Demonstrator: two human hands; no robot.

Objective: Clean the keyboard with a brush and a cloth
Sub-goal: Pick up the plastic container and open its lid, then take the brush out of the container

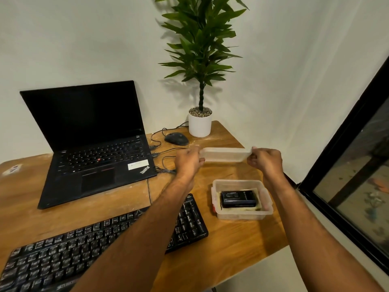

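Nearest the camera lies the black keyboard (pixel 101 245), slanting across the wooden table (pixel 231 249) in front of the person, partly crossed by the left forearm. It looks stiff and fairly light, with loose-standing keycaps that would catch bristles, so I judge it best steadied by its bare edge frame rather than by the keys. Both hands are raised beyond it: the left hand (pixel 188 162) and the right hand (pixel 265 161) each pinch one end of a translucent plastic lid (pixel 225 154), held level above the table. That lid looks thin, bendy and light. Below it stands the open plastic container (pixel 267 211), holding a dark box (pixel 239 199) on what seems a pale yellow cloth (pixel 259 207); print on the box is too small to read, and no brush shows. Behind, the open laptop (pixel 94 148) reads "ThinkPad" beside a white sticker (pixel 137 165) I cannot read.
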